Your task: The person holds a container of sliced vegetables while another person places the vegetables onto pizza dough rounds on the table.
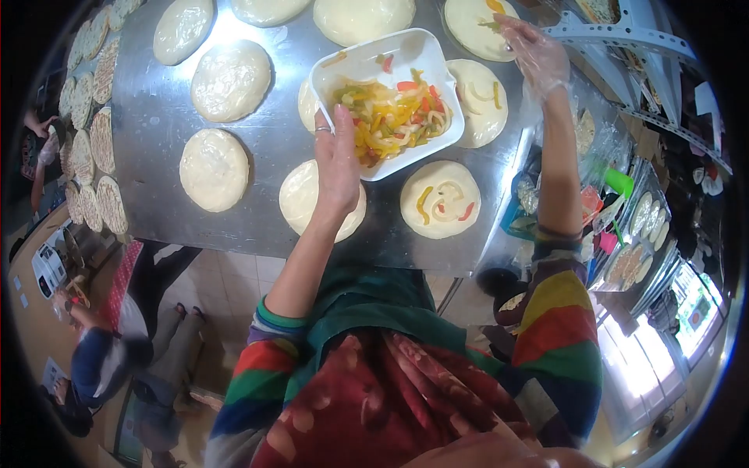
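Observation:
My left hand point(337, 160) is closed on the near-left rim of a white plastic tub point(331, 69), its thumb inside. Mixed strips of red, yellow and green pepper with onion point(398, 117) lie in the tub. My right hand point(538, 58), in a clear plastic glove, reaches over a dough round point(468, 31) at the back right. Its fingertips pinch a green pepper strip point(489, 26) at the dough's surface. Strips lie on that round, on the dough round point(481, 117) beside the tub and on the front right dough round point(441, 210).
Plain, shiny dough rounds point(214, 170) sit on the metal table point(148, 140). Scored flat rounds point(103, 140) line its left edge. A perforated metal rack point(624, 39) stands at the right, above a cluttered shelf with a green cup point(619, 183). Other people point(101, 351) are at the lower left.

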Motion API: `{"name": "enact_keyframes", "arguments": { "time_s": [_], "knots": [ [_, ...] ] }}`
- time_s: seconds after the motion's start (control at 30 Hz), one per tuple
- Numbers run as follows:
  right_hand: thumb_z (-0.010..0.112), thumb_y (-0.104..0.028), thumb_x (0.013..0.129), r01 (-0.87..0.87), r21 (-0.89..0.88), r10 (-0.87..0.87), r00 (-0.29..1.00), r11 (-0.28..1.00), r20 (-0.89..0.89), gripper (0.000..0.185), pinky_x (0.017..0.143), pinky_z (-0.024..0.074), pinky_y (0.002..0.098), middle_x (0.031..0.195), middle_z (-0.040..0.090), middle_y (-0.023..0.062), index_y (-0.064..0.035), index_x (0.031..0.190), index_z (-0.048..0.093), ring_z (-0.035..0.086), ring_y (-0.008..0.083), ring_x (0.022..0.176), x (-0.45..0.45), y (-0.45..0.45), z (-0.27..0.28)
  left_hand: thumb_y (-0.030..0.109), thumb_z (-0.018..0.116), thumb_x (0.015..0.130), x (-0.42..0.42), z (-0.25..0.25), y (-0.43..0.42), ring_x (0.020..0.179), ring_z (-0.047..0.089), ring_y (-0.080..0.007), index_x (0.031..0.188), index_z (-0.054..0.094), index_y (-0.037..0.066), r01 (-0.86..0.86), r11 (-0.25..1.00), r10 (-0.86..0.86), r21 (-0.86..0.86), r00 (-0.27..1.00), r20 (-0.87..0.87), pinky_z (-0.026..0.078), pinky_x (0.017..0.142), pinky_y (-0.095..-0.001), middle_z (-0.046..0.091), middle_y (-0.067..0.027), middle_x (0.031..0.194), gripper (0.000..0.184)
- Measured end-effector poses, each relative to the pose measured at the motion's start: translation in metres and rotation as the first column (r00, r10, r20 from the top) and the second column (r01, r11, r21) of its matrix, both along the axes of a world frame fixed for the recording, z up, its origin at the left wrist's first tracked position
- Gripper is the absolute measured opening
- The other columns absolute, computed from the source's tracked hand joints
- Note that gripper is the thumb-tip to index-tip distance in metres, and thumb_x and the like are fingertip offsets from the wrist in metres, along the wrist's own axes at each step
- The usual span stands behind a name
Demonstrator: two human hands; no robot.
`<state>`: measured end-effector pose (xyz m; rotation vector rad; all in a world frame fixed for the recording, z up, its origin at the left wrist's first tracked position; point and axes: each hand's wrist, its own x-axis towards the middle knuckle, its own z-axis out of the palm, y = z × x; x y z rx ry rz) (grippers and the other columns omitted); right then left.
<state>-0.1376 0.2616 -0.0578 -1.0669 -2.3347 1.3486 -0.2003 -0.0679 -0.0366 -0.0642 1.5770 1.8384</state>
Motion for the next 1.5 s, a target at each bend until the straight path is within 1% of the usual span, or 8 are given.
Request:
{"name": "enact_keyframes", "arguments": {
  "time_s": [0.1,0.4,0.6,0.8,1.13,1.23,1.43,1.5],
  "knots": [
    [0.063,-0.026,0.090,-0.144,0.412,0.097,0.986,0.900,0.133,0.026,0.077,0.0493,0.0264,0.102,0.071,0.0049,-0.0180,0.113,0.071,0.066,0.0182,0.088,-0.015,0.008,-0.015,0.043,0.040,0.102,-0.001,0.005,-0.004,0.119,0.047,-0.0196,0.142,0.027,0.001,0.006,1.000,-0.006,0.000,0.999,0.054,0.041,0.101,-0.0340,0.047,-0.0164,0.129,0.060],
    [0.061,-0.036,0.089,-0.411,0.681,0.120,0.893,0.606,0.433,0.030,0.088,0.0486,0.0359,0.111,0.068,0.0104,-0.0164,0.108,0.071,0.064,0.0296,0.099,-0.014,0.003,-0.046,0.046,0.039,0.102,-0.002,0.002,-0.009,0.113,0.051,-0.0179,0.136,0.034,0.000,0.002,1.000,-0.002,0.004,1.000,0.005,0.046,0.095,-0.0340,0.050,-0.0145,0.122,0.058],
    [0.061,-0.029,0.091,-0.227,0.322,0.200,0.973,0.919,0.115,0.025,0.087,0.0494,0.0327,0.110,0.067,0.0111,-0.0122,0.108,0.071,0.064,0.0276,0.099,-0.007,-0.078,0.070,0.042,0.038,0.103,-0.001,0.007,-0.008,0.107,0.051,-0.0156,0.134,0.036,-0.001,0.015,0.998,-0.016,0.054,1.000,0.015,0.044,0.093,-0.0307,0.052,-0.0132,0.117,0.052],
    [0.056,-0.024,0.094,-0.574,0.463,0.593,0.796,0.675,0.121,0.022,0.082,0.0499,0.0383,0.103,0.065,0.0132,-0.0100,0.105,0.068,0.062,0.0308,0.089,-0.001,-0.133,0.081,0.038,0.037,0.104,0.004,0.007,-0.005,0.108,0.052,-0.0155,0.133,0.036,0.000,0.055,0.995,-0.055,0.079,0.998,-0.003,0.043,0.094,-0.0298,0.052,-0.0130,0.119,0.048],
    [0.058,-0.017,0.091,-0.497,0.593,0.518,0.842,0.634,0.152,0.029,0.092,0.0475,0.0423,0.115,0.061,0.0150,-0.0072,0.118,0.060,0.059,0.0343,0.105,0.004,-0.171,0.042,0.032,0.043,0.103,0.020,0.021,0.001,0.114,0.049,-0.0180,0.140,0.031,-0.001,0.112,0.992,-0.102,0.066,0.985,-0.142,0.040,0.098,-0.0320,0.050,-0.0148,0.126,0.051],
    [0.060,-0.016,0.088,-0.567,0.416,0.495,0.824,0.711,0.277,0.029,0.094,0.0468,0.0422,0.116,0.060,0.0167,-0.0061,0.115,0.060,0.058,0.0344,0.107,-0.006,-0.181,0.066,0.032,0.044,0.102,0.025,0.023,0.001,0.115,0.047,-0.0180,0.142,0.030,0.000,0.139,0.990,-0.132,0.037,0.982,-0.135,0.039,0.099,-0.0323,0.049,-0.0144,0.126,0.053],
    [0.059,-0.019,0.090,-0.530,0.515,0.510,0.838,0.674,0.195,0.021,0.083,0.0520,0.0393,0.104,0.063,0.0144,-0.0053,0.106,0.062,0.061,0.0313,0.100,0.005,-0.168,0.031,0.034,0.043,0.103,0.027,0.011,-0.001,0.114,0.048,-0.0180,0.139,0.032,-0.001,0.141,0.989,-0.137,0.040,0.985,-0.105,0.039,0.098,-0.0324,0.050,-0.0143,0.126,0.051],
    [0.060,-0.024,0.090,-0.532,0.272,0.502,0.847,0.802,0.177,0.024,0.081,0.0524,0.0359,0.102,0.065,0.0123,-0.0065,0.105,0.064,0.063,0.0275,0.097,0.004,-0.159,0.063,0.037,0.042,0.103,0.024,0.011,-0.001,0.114,0.049,-0.0176,0.139,0.033,0.000,0.138,0.990,-0.135,0.021,0.987,-0.086,0.041,0.099,-0.0323,0.050,-0.0136,0.125,0.053]
  ]
}}
